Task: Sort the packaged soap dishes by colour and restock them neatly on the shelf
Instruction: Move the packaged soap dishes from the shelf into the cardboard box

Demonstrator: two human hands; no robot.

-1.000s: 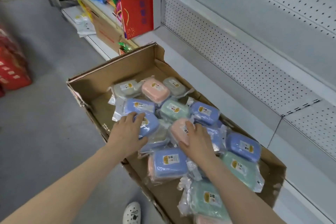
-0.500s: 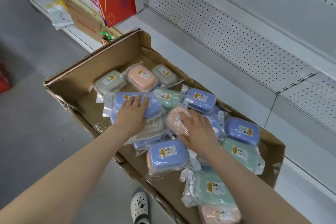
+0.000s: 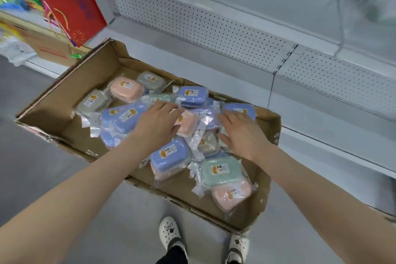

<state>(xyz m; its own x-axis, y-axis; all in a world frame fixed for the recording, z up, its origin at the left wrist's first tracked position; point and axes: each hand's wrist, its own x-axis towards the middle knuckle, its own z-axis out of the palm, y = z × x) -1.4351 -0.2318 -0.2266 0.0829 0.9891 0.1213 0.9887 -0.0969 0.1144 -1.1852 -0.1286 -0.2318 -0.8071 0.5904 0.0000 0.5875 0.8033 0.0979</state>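
While both hands lie on top of them, the plastic-wrapped oblong soap dishes (image 3: 170, 156) sit in a jumbled heap of blue, pink, pale green and grey inside a shallow brown cardboard box (image 3: 64, 96) on the floor. The left hand (image 3: 158, 126) rests flat with its fingers straight and spread, the palm over a pair of blue dishes and the fingertips reaching a pink soap dish (image 3: 187, 124); it grips nothing. The right hand (image 3: 241, 134) is likewise uncurled, fingers stretched onto a blue soap dish (image 3: 246, 108) by the box's far wall, thumb beside a grey one. Loose flaps of clear wrap overlap between neighbouring packs (several dishes lie half under others). The box's far wall stands between the heap and the white metal shelf (image 3: 214, 79), whose low board runs just behind it under a perforated white back panel (image 3: 214, 34). Further left on that shelving stand a red paper gift bag (image 3: 72, 6) and a brown carton (image 3: 49, 51). Two white clogs (image 3: 170, 233) stand on the grey floor (image 3: 32, 167) at the box's near side.
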